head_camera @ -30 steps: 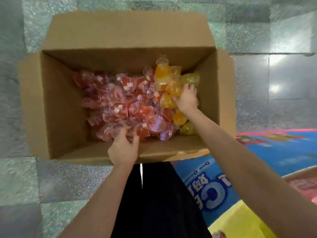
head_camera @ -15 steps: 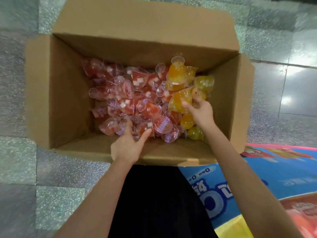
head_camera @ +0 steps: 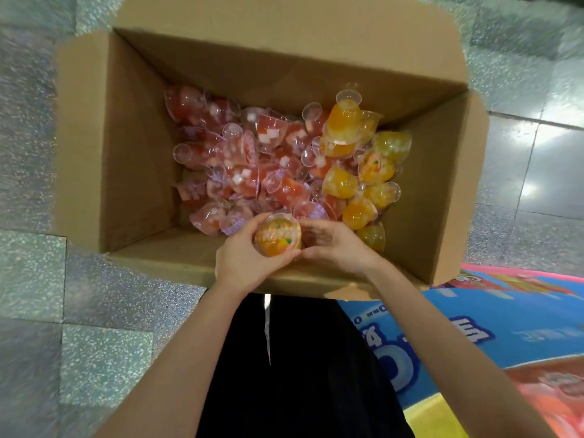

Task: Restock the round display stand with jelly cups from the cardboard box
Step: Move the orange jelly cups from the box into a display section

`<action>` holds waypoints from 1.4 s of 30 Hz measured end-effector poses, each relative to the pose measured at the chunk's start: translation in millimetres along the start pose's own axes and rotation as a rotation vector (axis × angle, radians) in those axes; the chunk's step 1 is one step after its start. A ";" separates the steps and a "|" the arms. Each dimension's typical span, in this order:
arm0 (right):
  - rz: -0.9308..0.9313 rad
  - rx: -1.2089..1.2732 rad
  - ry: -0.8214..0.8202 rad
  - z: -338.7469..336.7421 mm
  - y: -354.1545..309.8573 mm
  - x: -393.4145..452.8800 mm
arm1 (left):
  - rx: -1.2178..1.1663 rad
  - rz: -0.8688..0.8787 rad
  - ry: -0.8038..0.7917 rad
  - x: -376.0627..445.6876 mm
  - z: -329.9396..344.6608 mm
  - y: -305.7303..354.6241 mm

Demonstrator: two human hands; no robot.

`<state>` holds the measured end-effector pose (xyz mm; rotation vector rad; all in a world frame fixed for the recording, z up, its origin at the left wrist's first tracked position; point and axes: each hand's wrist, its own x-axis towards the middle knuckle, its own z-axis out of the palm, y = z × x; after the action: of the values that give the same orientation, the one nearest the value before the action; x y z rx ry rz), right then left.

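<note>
A: Where's the orange jelly cup?

B: Above the near edge of the cardboard box, left hand curled round it. The right hand touches its side; its grip is blurred, I can't tell.

A: The rest?

B: Red and orange cups heaped inside the box, on the tiled floor.

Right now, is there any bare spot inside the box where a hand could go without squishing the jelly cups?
Yes. Bare cardboard floor shows along the box's near wall, left of the left hand. The middle is crowded with red cups, the right side with orange cups. Both hands meet around one orange cup at the near edge; the right hand blocks there.
</note>
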<state>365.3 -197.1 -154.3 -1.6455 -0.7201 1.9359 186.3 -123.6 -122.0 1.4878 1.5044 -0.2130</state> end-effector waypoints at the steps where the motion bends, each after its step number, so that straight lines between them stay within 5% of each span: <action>1: -0.012 -0.067 0.019 -7.0 -2.9 1.0 | 0.038 0.010 0.019 -0.8 2.0 1.3; 6: -0.073 -0.520 0.577 -50.6 -31.8 28.9 | 0.177 -0.098 0.190 8.0 15.3 4.6; 17: -0.192 -0.580 0.934 -58.1 -28.7 102.5 | 0.182 -0.112 0.285 6.5 22.4 -3.2; 24: -0.283 -0.103 1.239 -39.2 -20.1 80.5 | 0.200 -0.091 0.293 8.8 24.1 -6.1; 31: -0.232 0.168 0.891 12.7 4.8 19.9 | 0.184 -0.016 0.237 7.8 19.9 -0.2; 34: -0.193 0.372 0.927 48.8 8.0 -8.6 | 0.054 0.067 0.192 5.7 14.1 -2.8; 37: -0.141 0.851 1.045 75.4 -3.4 -39.0 | -0.129 0.150 0.151 0.5 7.1 -7.9; 42: -0.294 1.304 1.060 111.0 -20.0 -104.5 | -0.190 0.372 -0.015 -34.8 5.8 3.6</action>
<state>271.8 -260.9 -50.2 -1.2184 0.6017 0.6714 184.5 -150.2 -98.6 1.5736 1.1732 0.1374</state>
